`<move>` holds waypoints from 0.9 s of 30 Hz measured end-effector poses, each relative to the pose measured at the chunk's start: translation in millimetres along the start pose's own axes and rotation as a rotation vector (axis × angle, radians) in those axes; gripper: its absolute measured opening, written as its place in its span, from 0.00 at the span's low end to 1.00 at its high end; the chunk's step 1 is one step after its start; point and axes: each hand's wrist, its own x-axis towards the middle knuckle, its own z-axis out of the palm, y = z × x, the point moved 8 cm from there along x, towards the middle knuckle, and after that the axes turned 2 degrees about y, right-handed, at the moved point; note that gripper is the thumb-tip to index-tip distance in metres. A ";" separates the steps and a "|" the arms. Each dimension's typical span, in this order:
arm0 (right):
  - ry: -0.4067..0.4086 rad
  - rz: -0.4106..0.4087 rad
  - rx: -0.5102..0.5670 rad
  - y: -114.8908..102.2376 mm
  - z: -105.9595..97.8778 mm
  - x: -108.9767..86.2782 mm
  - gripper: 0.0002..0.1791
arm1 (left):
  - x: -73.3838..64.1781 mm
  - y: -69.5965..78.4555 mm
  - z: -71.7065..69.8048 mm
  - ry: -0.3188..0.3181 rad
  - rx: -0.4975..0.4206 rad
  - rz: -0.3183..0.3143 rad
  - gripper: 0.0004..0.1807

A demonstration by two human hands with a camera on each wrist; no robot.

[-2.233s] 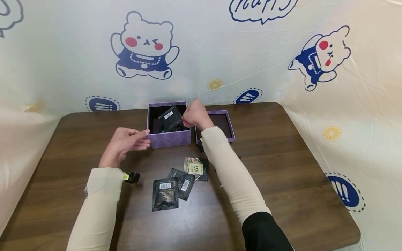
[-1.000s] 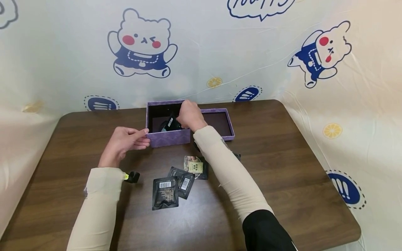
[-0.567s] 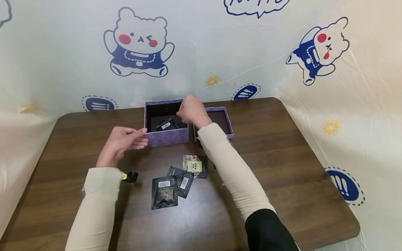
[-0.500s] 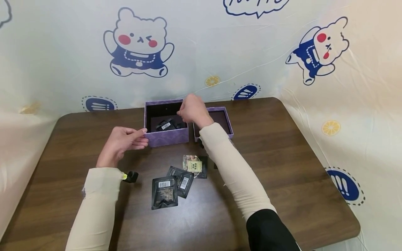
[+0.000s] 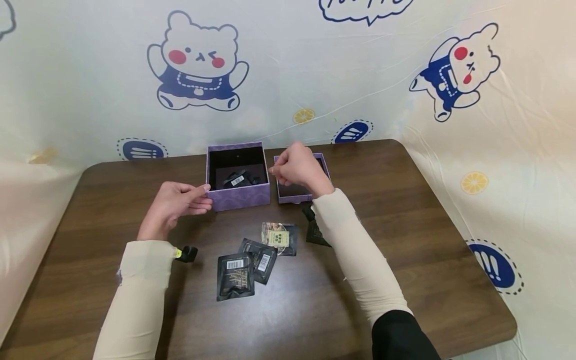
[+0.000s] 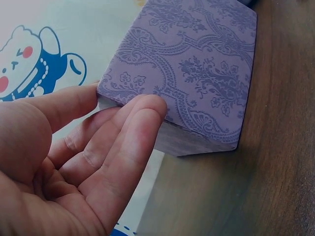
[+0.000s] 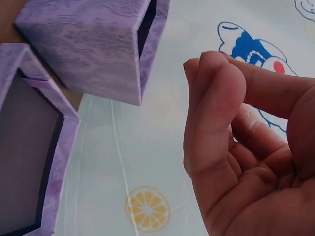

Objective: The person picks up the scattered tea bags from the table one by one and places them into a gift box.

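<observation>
A purple patterned box point(image 5: 240, 197), its top uncovered and its inside dark, stands at the back of the table. Black sachets point(image 5: 237, 179) lie on its floor, one showing a white barcode label. My left hand point(image 5: 175, 207) holds the box's near left corner, thumb at the edge and fingers against the outside. My right hand point(image 5: 297, 167) is over the shallow purple lid point(image 5: 292, 199), to the right of the box. Its fingers are curled in towards the thumb, and nothing shows between them in the right wrist view.
In front of the box lie a black sachet with a barcode point(image 5: 236, 276), another partly under it point(image 5: 265, 262), and one with a picture and pale label point(image 5: 279, 238). A further black sachet point(image 5: 316, 234) sits partly beneath the right sleeve. A printed cloth backs the table.
A black sachet that my right hand held over the box is now down inside it. That hand has since moved right, out over the lid. The left hand stays at the box's corner.
</observation>
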 end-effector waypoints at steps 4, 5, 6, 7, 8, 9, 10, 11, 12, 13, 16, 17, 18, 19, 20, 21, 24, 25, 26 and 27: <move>-0.042 0.006 -0.016 9.4 5.5 -10.5 0.14 | -0.2 -0.5 0.2 0.006 0.008 -0.003 0.31; -0.050 0.001 -0.028 11.3 7.2 -13.0 0.14 | -0.3 -0.4 0.4 0.007 0.008 -0.004 0.30; -0.060 -0.004 -0.038 13.6 9.2 -15.7 0.14 | -0.4 -0.1 0.9 0.005 0.010 -0.002 0.30; -0.069 -0.008 -0.045 16.1 11.3 -18.5 0.15 | -0.4 0.1 1.3 0.005 0.008 -0.002 0.30; -0.080 -0.011 -0.047 18.9 13.6 -21.3 0.14 | -0.1 0.2 1.5 0.004 0.008 -0.003 0.30; -0.092 -0.013 -0.050 22.0 16.6 -24.0 0.15 | -0.3 0.2 1.7 0.004 0.003 -0.003 0.30; -0.105 -0.009 -0.047 25.6 20.0 -26.4 0.14 | -0.2 -0.1 1.3 0.006 0.005 -0.003 0.31; -0.116 -0.004 -0.040 29.8 23.6 -28.6 0.14 | -0.5 0.1 1.1 0.009 0.005 -0.003 0.31; -0.130 0.002 -0.034 34.0 27.2 -30.7 0.14 | -0.4 -0.1 0.5 0.011 0.008 -0.002 0.31; -0.142 0.010 -0.033 38.5 30.4 -32.4 0.14 | -0.4 0.2 0.1 0.016 0.009 -0.003 0.31; -0.174 0.031 -0.023 51.7 39.9 -36.0 0.13 | -0.2 1.0 -0.7 0.021 0.016 0.000 0.30; -0.184 0.038 -0.019 56.0 42.7 -37.1 0.13 | -0.2 1.1 -0.6 0.020 0.014 -0.001 0.29; -0.196 0.045 -0.014 59.9 45.3 -38.2 0.12 | 0.1 0.9 -0.7 0.017 0.013 0.000 0.29; -0.203 0.050 -0.012 63.8 47.3 -39.0 0.12 | 0.2 0.8 -0.4 0.015 0.009 -0.001 0.29; -0.205 0.053 -0.011 67.5 48.8 -39.7 0.12 | 0.5 0.6 -0.1 0.011 0.000 0.000 0.29; -0.208 0.055 -0.015 70.9 49.9 -40.4 0.12 | 0.6 0.5 0.5 0.005 -0.009 0.000 0.29; -0.213 0.067 -0.028 81.7 52.1 -41.6 0.14 | 1.1 -0.1 1.8 -0.009 -0.036 0.002 0.30; -0.212 0.076 -0.035 85.9 52.4 -41.8 0.15 | 1.2 -0.2 2.5 -0.013 -0.044 0.002 0.30; -0.215 0.087 -0.040 90.0 53.0 -41.9 0.15 | 1.2 -0.2 2.9 -0.015 -0.050 0.003 0.30; -0.221 0.100 -0.046 94.1 53.9 -42.1 0.15 | 1.1 -0.4 2.9 -0.014 -0.046 0.003 0.30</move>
